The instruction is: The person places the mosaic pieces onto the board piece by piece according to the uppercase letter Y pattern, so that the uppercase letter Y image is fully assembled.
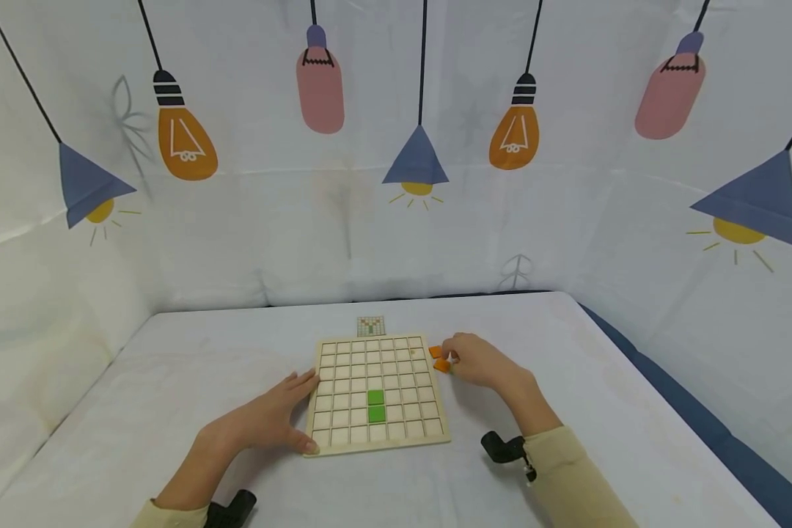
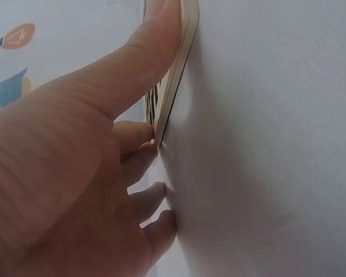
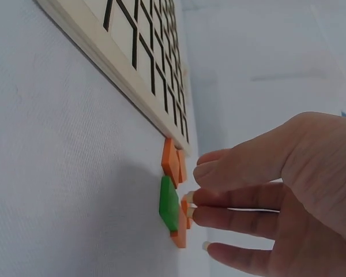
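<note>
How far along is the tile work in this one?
Done: two green tiles sit in the cells of the board. In hand: the left hand touches the board's left edge; the right hand is at the orange tiles, none visibly lifted. Remaining: those and a loose green tile, probably yet to be placed; the card is too small to read, so the total is unclear.

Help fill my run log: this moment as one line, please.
left hand: touching grid board | right hand: by loose orange tiles, loose green tile, grip unclear | board: two green tiles

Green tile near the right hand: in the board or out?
Out: the green tile lies among orange tiles, off the board.
</note>
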Available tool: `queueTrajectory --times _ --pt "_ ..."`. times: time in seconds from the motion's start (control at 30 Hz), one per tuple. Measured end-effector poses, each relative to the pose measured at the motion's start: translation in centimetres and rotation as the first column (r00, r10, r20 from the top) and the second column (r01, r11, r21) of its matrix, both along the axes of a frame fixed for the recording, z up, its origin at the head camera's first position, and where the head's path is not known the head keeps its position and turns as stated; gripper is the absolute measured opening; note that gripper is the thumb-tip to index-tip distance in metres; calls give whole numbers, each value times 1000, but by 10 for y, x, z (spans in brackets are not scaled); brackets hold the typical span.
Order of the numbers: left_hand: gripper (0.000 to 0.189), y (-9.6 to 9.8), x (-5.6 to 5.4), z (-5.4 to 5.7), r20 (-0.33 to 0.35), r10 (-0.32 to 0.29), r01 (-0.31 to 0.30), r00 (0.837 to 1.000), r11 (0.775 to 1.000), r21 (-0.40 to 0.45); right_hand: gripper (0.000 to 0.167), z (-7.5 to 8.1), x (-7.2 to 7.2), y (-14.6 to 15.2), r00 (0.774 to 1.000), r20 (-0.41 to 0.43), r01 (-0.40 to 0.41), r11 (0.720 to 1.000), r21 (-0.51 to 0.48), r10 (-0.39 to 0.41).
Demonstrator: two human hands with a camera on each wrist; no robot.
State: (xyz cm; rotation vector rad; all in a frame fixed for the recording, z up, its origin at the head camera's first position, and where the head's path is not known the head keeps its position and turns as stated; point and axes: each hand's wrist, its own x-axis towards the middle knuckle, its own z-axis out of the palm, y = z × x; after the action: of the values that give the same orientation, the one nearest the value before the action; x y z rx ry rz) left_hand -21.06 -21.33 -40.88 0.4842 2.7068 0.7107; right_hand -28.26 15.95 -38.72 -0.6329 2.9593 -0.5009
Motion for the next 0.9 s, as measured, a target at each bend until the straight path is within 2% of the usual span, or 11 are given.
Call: queueTrajectory --times 0.13,0.43,0.9 --pt "120 -1 0 0 0 -3 3 1000 1000 5 23 -2 0 4 1000 -15 -9 999 31 9" --pt "120 -3 -1 -3 -9 -16 16 1000 1000 10 17 -3 -1 6 997 37 73 997 27 -74" --pt "121 -2 -1 -3 -13 -10 10 1000 1000 5 13 -10 -4 3 995 34 96 995 24 -96"
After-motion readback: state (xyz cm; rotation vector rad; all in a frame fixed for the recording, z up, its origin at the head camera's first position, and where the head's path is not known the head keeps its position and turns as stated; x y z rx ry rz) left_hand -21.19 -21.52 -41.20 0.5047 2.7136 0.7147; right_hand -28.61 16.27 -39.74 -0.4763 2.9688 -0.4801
